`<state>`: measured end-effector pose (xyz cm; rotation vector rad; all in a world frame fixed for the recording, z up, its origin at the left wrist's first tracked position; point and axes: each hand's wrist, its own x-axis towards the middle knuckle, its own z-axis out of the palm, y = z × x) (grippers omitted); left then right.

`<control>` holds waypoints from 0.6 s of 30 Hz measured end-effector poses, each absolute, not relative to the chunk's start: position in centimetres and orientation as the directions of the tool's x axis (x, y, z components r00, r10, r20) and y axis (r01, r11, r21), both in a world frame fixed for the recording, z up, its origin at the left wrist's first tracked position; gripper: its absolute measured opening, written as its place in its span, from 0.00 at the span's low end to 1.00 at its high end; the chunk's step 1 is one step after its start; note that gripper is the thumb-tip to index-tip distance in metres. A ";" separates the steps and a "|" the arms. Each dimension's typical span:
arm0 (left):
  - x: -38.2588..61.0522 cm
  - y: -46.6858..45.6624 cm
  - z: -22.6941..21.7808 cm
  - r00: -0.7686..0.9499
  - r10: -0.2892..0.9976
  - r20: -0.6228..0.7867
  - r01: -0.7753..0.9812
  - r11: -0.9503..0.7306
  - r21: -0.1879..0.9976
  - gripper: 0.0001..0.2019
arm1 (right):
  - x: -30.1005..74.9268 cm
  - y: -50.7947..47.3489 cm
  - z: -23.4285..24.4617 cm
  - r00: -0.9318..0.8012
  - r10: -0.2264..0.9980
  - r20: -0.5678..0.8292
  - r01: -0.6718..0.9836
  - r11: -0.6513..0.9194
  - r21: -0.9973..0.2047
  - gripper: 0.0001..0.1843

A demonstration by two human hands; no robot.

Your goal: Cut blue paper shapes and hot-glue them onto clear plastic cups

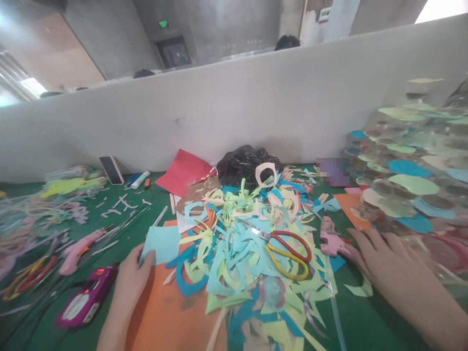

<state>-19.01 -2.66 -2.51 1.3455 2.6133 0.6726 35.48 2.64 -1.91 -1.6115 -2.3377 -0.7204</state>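
Observation:
My left hand (130, 280) rests on an orange paper sheet (164, 317), its fingers pinching the corner of a light blue paper (163, 243). My right hand (380, 261) lies flat on the green table with fingers stretched out, fingertips touching a pink glue gun (331, 240). Between the hands lies a heap of coloured paper scraps (234, 243). On the heap are red-handled scissors (288, 241) and yellow-handled scissors (285, 258).
A black plastic bag (244, 165) and red paper (183, 170) sit behind the heap. A magenta device (87, 300), another pink glue gun (78, 248) and scissors lie at left. A phone (111, 169) leans on the grey partition (256, 107). Clear discs with paper shapes (413, 170) pile at right.

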 end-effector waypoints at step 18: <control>-19.4 -2.5 -4.0 -0.599 0.765 0.238 0.791 0.517 0.328 0.22 | 29.8 18.1 4.0 -0.320 0.909 0.265 0.947 0.315 0.062 0.16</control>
